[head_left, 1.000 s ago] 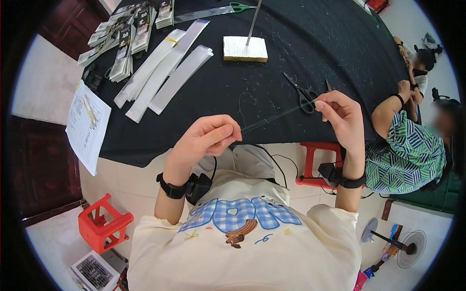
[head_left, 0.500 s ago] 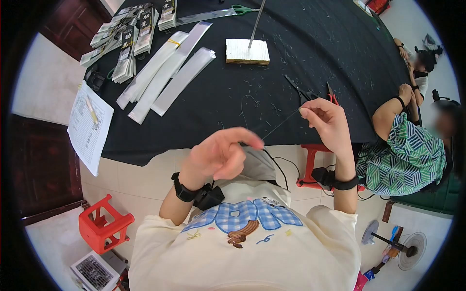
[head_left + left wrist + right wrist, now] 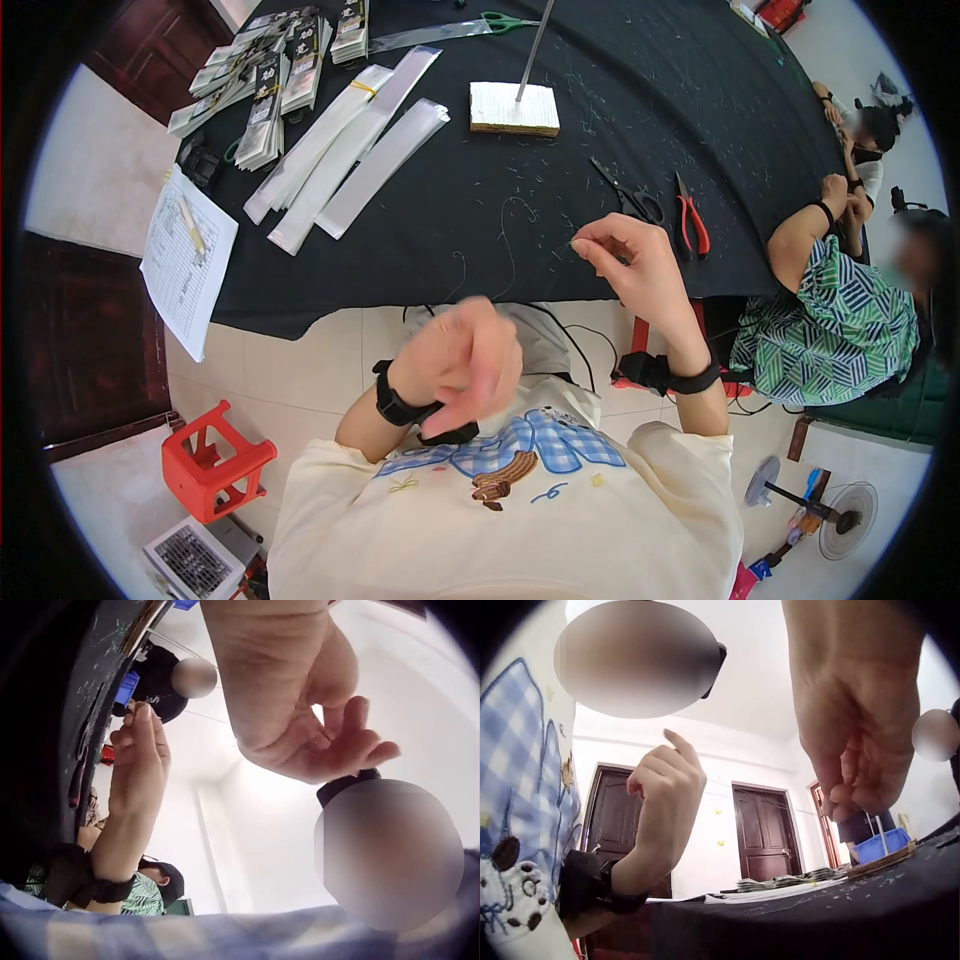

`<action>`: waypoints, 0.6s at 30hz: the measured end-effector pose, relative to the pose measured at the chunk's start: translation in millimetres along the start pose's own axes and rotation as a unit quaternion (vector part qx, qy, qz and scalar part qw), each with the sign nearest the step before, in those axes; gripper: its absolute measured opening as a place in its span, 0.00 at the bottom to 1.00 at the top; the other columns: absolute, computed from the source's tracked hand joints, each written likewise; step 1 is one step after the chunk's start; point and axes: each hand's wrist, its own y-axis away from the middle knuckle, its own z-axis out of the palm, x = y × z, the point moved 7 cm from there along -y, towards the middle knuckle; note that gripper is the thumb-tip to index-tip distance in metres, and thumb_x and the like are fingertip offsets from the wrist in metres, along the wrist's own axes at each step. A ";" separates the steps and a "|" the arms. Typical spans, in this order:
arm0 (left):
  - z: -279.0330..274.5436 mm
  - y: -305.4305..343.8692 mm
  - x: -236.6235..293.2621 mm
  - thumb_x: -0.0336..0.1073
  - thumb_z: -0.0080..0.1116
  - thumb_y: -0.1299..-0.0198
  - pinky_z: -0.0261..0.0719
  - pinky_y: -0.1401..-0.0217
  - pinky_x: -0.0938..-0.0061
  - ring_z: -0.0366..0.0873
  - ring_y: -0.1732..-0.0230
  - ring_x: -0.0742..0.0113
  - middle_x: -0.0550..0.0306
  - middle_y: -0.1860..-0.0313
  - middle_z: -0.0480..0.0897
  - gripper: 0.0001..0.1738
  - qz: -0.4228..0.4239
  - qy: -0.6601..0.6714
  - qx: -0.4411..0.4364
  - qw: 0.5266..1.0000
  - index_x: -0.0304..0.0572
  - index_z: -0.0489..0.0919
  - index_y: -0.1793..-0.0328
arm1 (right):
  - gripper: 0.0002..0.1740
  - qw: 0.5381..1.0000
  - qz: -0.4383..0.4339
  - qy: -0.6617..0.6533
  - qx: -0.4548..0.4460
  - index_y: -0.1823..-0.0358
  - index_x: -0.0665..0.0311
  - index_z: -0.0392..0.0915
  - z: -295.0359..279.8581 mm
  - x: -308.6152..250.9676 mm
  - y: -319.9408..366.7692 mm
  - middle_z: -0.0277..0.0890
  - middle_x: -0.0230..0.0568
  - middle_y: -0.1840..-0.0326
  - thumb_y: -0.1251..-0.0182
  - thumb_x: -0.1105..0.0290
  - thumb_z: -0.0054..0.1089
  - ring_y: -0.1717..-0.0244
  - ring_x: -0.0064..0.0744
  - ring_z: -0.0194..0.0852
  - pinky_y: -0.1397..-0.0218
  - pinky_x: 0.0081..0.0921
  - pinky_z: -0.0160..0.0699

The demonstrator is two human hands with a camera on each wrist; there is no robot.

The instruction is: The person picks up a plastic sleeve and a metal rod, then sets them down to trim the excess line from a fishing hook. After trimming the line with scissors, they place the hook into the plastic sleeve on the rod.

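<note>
My right hand (image 3: 635, 265) is raised over the table's near edge, thumb and index fingertip pinched together on a fine thread (image 3: 567, 247). Only a faint bit of this thread shows by the fingertips. My left hand (image 3: 460, 360), blurred by motion, is in front of the shirt, below and left of the right hand. In the right wrist view the left hand (image 3: 671, 799) has its index finger extended and the others loosely bent. A loose curved thread (image 3: 503, 225) lies on the black cloth. Black scissors (image 3: 640, 203) and red-handled pliers (image 3: 692, 220) lie just beyond the right hand.
A white block (image 3: 515, 107) with an upright metal rod stands at the back. Long clear sleeves (image 3: 350, 145) and printed packets (image 3: 265, 115) lie left, near a paper sheet (image 3: 190, 255). Green-handled scissors (image 3: 500, 22) lie at the back. Another person (image 3: 810, 300) sits at right.
My left hand has come away from the thread stretched between the hands, turning and sweeping down toward the shirt. My right hand has shifted left, still pinching, uncovering the scissors and pliers.
</note>
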 end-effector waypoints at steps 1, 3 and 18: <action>-14.6 3.5 12.6 0.41 0.40 0.33 0.62 0.91 0.81 0.64 0.93 0.74 0.51 0.80 0.78 0.25 0.040 -0.061 0.178 0.981 0.33 0.59 0.35 | 0.05 1.000 0.006 0.000 0.008 0.68 0.70 0.78 -2.0 -0.6 0.9 0.76 0.38 0.75 0.43 0.74 0.59 0.79 0.20 0.71 0.75 0.16 0.69; -29.1 13.8 31.2 0.42 0.34 0.31 0.63 0.92 0.81 0.60 0.92 0.75 0.50 0.72 0.80 0.23 0.080 -0.122 0.348 0.926 0.41 0.58 0.33 | 0.05 1.000 0.010 0.000 0.015 0.68 0.70 0.78 -6.5 -2.1 1.8 0.76 0.38 0.75 0.43 0.74 0.59 0.78 0.20 0.71 0.75 0.16 0.69; -46.2 55.3 76.8 0.48 0.28 0.31 0.67 0.82 0.89 0.73 0.70 0.76 0.48 0.37 0.65 0.27 -0.024 -0.539 0.635 0.553 0.39 0.58 0.33 | 0.03 0.998 -0.005 -0.056 0.024 0.69 0.69 0.77 -7.8 -43.0 37.7 0.73 0.37 0.76 0.45 0.78 0.59 0.77 0.21 0.72 0.74 0.17 0.69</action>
